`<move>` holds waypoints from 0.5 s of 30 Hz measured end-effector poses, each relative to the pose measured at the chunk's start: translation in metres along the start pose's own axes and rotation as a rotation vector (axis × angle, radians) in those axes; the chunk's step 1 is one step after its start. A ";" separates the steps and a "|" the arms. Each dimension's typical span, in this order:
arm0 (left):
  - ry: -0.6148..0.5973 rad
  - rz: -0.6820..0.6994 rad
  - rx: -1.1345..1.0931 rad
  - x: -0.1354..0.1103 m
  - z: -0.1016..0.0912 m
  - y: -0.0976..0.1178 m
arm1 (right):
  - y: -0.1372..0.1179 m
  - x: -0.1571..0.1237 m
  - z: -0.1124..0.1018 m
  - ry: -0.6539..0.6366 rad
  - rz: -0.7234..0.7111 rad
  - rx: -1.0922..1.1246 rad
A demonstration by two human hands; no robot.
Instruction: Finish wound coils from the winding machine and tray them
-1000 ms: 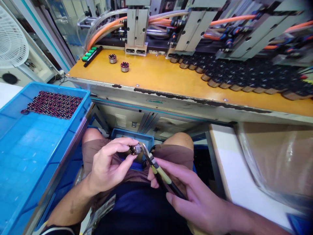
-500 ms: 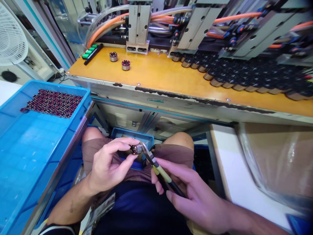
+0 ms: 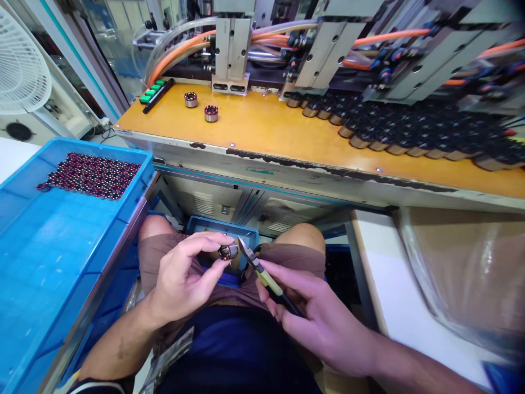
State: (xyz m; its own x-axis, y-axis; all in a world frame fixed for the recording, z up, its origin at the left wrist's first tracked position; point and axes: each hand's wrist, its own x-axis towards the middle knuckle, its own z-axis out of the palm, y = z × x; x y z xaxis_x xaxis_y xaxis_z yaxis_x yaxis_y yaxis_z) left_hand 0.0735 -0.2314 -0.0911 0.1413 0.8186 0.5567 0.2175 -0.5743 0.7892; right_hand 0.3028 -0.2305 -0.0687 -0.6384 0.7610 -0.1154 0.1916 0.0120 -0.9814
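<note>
Between the thumb and fingertips of my left hand (image 3: 186,276) is a small ring-shaped motor stator (image 3: 228,251), a metal core with copper windings, held over my lap. My right hand (image 3: 315,317) grips pliers (image 3: 266,279) with yellow-green and black handles. The jaws of the pliers point up and left, right beside the stator's edge; whether they touch it I cannot tell. The handles look squeezed close together. Two similar stators (image 3: 211,114) stand apart on the orange bench top (image 3: 262,128).
At left, a blue tray (image 3: 53,235) holds many packed stators (image 3: 96,175). Black-topped parts (image 3: 410,128) crowd the bench's right side below metal machine blocks (image 3: 232,49). A black pen (image 3: 158,96) lies by green pieces. A blue bin (image 3: 197,223) sits between my knees; a white fan stands far left.
The pliers' handles have come closer together, and the jaws have tilted slightly more upright beside the stator. My left hand keeps its hold with little movement.
</note>
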 end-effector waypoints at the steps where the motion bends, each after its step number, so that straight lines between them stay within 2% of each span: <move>1: 0.014 -0.025 -0.020 -0.001 0.000 0.000 | 0.002 0.000 0.000 0.010 0.008 -0.024; 4: 0.082 -0.172 -0.160 -0.002 -0.001 0.000 | 0.002 -0.002 -0.005 0.040 -0.030 -0.135; 7: 0.154 -0.435 -0.448 -0.001 -0.005 -0.004 | -0.013 0.000 -0.020 0.120 -0.200 -0.432; 9: 0.216 -0.623 -0.635 -0.002 -0.009 -0.006 | -0.030 0.012 -0.039 0.251 -0.335 -0.663; 12: 0.313 -0.809 -0.751 -0.009 -0.018 -0.004 | -0.058 0.053 -0.073 0.539 -0.422 -0.954; 13: 0.334 -0.845 -0.742 -0.013 -0.023 -0.001 | -0.065 0.071 -0.084 0.617 -0.389 -1.037; 15: 0.369 -0.898 -0.669 -0.023 -0.038 0.008 | -0.073 0.109 -0.103 0.681 -0.259 -1.166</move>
State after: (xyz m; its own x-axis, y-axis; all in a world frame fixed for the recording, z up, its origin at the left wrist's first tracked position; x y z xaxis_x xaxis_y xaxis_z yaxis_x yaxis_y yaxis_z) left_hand 0.0353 -0.2551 -0.0878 -0.1162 0.9427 -0.3127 -0.4687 0.2255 0.8541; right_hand 0.2959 -0.0815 0.0065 -0.3280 0.8145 0.4785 0.8495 0.4759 -0.2277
